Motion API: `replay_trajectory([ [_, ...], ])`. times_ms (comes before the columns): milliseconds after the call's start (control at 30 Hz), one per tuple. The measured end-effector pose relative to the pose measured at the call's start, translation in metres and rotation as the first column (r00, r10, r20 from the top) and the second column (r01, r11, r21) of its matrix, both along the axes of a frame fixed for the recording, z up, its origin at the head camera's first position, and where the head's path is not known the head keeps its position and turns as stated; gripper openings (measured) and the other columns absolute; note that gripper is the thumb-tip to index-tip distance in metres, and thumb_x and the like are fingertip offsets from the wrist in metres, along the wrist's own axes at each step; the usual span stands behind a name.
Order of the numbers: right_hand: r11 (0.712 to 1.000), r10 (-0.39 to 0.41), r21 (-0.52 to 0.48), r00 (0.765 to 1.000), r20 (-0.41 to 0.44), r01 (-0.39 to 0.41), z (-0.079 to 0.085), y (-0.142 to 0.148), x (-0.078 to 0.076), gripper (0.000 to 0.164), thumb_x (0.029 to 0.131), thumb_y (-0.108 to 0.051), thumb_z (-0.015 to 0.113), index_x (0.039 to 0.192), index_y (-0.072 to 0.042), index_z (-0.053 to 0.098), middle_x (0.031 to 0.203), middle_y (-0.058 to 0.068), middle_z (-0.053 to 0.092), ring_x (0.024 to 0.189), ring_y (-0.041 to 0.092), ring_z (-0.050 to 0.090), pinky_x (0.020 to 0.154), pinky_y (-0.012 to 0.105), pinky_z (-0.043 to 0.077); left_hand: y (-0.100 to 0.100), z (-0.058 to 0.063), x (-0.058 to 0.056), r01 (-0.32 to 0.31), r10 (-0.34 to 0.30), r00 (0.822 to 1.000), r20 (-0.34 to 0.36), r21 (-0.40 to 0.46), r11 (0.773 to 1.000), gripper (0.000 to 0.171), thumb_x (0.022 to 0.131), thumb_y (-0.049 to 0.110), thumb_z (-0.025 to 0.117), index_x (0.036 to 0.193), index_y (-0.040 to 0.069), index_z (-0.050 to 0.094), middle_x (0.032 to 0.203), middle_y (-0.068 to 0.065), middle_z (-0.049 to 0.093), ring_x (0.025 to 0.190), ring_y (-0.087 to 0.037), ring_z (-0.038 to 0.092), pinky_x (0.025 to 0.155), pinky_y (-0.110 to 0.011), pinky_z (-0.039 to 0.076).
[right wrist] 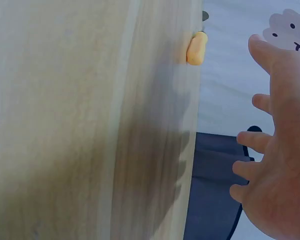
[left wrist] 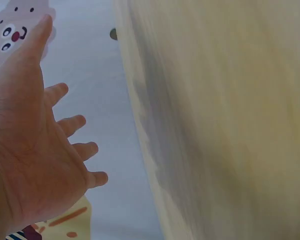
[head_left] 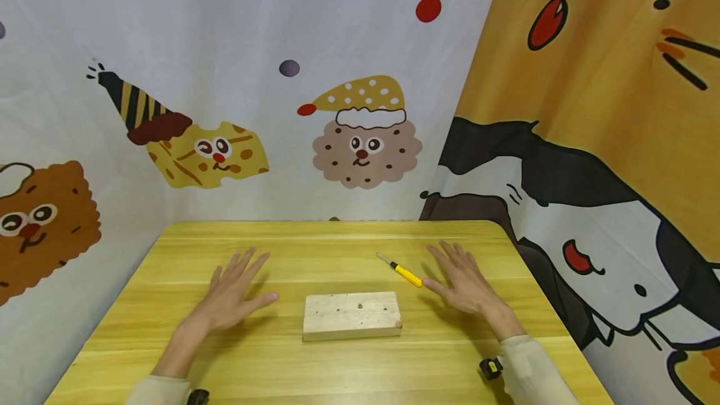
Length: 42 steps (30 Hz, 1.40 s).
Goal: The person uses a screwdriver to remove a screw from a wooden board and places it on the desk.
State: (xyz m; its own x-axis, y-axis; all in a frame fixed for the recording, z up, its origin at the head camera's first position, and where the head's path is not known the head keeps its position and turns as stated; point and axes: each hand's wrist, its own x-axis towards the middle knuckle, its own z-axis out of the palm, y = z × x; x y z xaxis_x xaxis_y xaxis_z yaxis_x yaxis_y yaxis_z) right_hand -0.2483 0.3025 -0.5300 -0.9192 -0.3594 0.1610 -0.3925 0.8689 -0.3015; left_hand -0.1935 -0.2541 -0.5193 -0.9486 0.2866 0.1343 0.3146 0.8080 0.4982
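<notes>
A big cloth with funny food faces [head_left: 236, 49] hangs behind my wooden bench [head_left: 253, 367]. My left grip [head_left: 229, 295] and my right grip [head_left: 462, 284] float over the bench, fingers spread wide, with nothing in them. The wood block [head_left: 352, 316] lies flat between them, a bit closer to me, its long side going left to right. The yellow screwdriver [head_left: 399, 269] lies slanted behind the block's right end. My right grip is nearer: the handle end is just left of that thumb, not touching, and the metal tip points away and left. Small dark spots [head_left: 360, 306] dot the block; I can't tell if they're holes or screws.
</notes>
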Motion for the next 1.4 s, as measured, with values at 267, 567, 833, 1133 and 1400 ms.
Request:
replay_trajectory([
  [267,0.998,0.031,-0.055,0.999,0.037,-0.029,0.001,-0.008,0.0,0.085,0.109,-0.06,0.068,0.179,-0.023,0.035,0.186,0.023,0.029,0.173,0.057,0.02,0.138,0.083,0.016,0.018,0.003,0.005,0.042,-0.043,0.999,0.004,0.026,0.999,0.094,0.105,0.059,0.074,0.18,0.025,0.03,0.187,-0.026,0.022,0.169,-0.066,0.016,0.127,-0.095,0.01],
  [567,0.996,0.061,-0.073,0.997,0.055,-0.057,-0.002,-0.016,-0.001,0.086,0.109,-0.059,0.07,0.179,-0.023,0.035,0.185,0.023,0.032,0.171,0.058,0.025,0.138,0.082,0.018,0.039,0.001,0.009,0.115,-0.116,0.993,0.011,0.053,0.992,0.091,0.106,0.057,0.073,0.18,0.027,0.03,0.187,-0.022,0.026,0.168,-0.063,0.027,0.126,-0.096,0.016],
  [833,0.991,0.096,-0.105,0.989,0.108,-0.084,-0.005,-0.025,-0.003,0.085,0.109,-0.061,0.069,0.177,-0.019,0.039,0.184,0.024,0.034,0.171,0.058,0.026,0.137,0.082,0.019,0.058,0.002,0.015,0.217,-0.226,0.971,0.08,0.107,0.97,0.089,0.106,0.058,0.073,0.178,0.022,0.036,0.185,-0.022,0.032,0.167,-0.058,0.035,0.125,-0.091,0.031],
  [1133,0.988,0.124,-0.114,0.982,0.143,-0.108,-0.009,-0.037,-0.006,0.076,0.112,-0.05,0.07,0.173,-0.012,0.045,0.177,0.022,0.048,0.165,0.052,0.043,0.133,0.076,0.037,0.075,0.001,0.021,0.285,-0.316,0.93,0.185,0.177,0.942,0.098,0.102,0.061,0.079,0.177,0.013,0.038,0.183,-0.027,0.034,0.166,-0.057,0.038,0.128,-0.083,0.038],
  [1400,0.991,0.098,-0.101,0.984,0.151,-0.083,-0.013,-0.044,-0.01,0.065,0.112,-0.043,0.073,0.164,-0.007,0.057,0.164,0.019,0.063,0.152,0.043,0.061,0.128,0.065,0.05,0.084,0.003,0.021,0.32,-0.351,0.919,0.178,0.18,0.93,0.1,0.097,0.056,0.088,0.173,0.009,0.043,0.178,-0.018,0.048,0.162,-0.048,0.049,0.129,-0.075,0.044],
])
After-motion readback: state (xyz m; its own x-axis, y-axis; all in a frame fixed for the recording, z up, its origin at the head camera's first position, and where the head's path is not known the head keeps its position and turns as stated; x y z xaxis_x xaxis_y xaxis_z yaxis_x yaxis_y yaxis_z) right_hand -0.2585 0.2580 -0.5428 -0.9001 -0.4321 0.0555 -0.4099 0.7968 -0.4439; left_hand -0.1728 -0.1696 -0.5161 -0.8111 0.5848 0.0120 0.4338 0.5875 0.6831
